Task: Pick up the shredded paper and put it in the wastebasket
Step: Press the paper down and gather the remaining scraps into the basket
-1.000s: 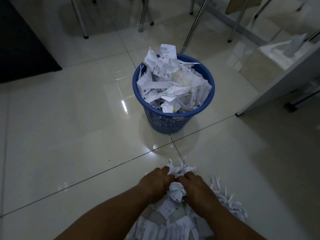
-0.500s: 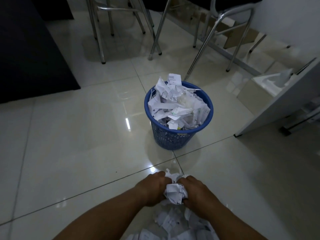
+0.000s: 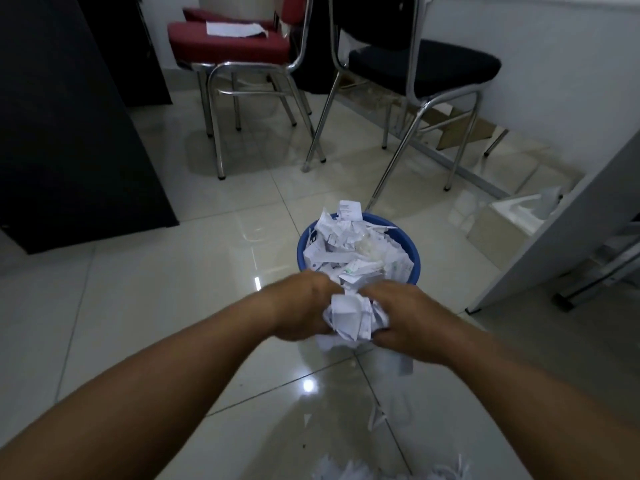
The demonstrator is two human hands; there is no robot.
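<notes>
Both hands are cupped shut around one crumpled wad of shredded paper (image 3: 351,318), the left hand (image 3: 301,306) and right hand (image 3: 407,320) pressing it between them in the air. The blue wastebasket (image 3: 415,268), already heaped to the rim, stands straight ahead and just beyond the knuckles, so I'd judge a short reach forward puts the wad over it. More scraps (image 3: 377,419) lie on the tiles near the person.
</notes>
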